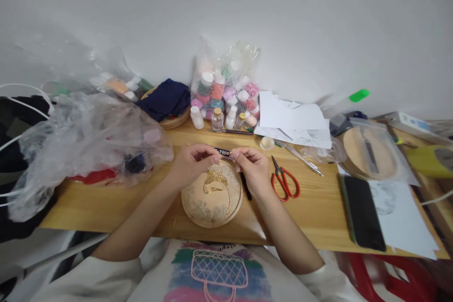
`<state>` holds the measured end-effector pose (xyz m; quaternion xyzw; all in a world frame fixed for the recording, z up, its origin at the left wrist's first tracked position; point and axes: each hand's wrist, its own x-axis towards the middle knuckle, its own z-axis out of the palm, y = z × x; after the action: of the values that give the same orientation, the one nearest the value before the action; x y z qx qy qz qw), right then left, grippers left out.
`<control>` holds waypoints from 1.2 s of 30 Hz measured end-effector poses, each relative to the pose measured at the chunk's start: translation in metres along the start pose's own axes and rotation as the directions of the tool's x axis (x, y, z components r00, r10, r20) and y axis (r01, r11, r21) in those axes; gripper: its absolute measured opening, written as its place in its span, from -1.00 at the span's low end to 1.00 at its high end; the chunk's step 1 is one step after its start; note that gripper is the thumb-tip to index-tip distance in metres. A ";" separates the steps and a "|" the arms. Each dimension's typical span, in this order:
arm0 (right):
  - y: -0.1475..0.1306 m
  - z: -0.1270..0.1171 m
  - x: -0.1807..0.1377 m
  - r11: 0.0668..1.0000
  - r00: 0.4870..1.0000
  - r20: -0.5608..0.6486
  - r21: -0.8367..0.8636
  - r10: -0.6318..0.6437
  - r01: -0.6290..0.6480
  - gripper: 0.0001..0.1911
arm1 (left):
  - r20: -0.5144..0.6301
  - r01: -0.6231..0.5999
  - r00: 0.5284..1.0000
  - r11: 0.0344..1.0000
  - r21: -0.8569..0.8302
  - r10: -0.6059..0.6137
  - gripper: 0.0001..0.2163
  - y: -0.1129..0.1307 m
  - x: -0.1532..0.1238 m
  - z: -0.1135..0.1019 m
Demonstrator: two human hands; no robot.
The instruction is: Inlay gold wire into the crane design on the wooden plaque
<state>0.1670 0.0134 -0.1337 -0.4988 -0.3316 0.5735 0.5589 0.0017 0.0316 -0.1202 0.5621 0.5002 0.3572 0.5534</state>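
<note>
My left hand (196, 165) and my right hand (252, 165) are raised close together over the far rim of a round wooden board (212, 217). Both have thumb and forefinger pinched, on something too small to make out; a tiny golden glint shows at the right fingertips. Between the hands appears a black tube (224, 152) marked "7000"; whether the fingers touch it I cannot tell. The board carries a line drawing of waves and feathers, with a bird shape (215, 181) partly laid in gold wire. A black pen-like tool (245, 186) lies partly under my right hand.
Red-handled scissors (285, 184) lie to the right, with a phone (364, 212) on papers beyond them. Small bottles (217, 119) and a bag of colourful jars (226, 87) stand at the back. Crumpled plastic bags (95, 137) cover the left side. White sheets (292, 115) lie behind.
</note>
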 end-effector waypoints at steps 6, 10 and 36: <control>0.003 0.001 -0.001 0.999 0.999 0.026 -0.025 0.028 -0.028 -0.69 | 0.016 -0.053 0.999 0.993 0.104 0.052 -0.86 0.006 -0.001 0.002; 0.006 0.002 -0.001 0.999 1.000 0.019 -0.041 0.023 -0.022 -0.70 | 0.012 -0.083 0.997 0.975 0.207 0.082 -0.84 0.008 -0.001 0.002; 0.001 -0.004 0.003 0.991 0.998 -0.024 -0.121 -0.058 0.055 -0.76 | -0.019 0.000 1.000 0.989 0.149 0.003 -0.84 0.002 -0.001 -0.008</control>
<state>0.1706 0.0154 -0.1367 -0.5298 -0.3719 0.5294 0.5484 -0.0056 0.0335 -0.1168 0.5987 0.5303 0.3246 0.5049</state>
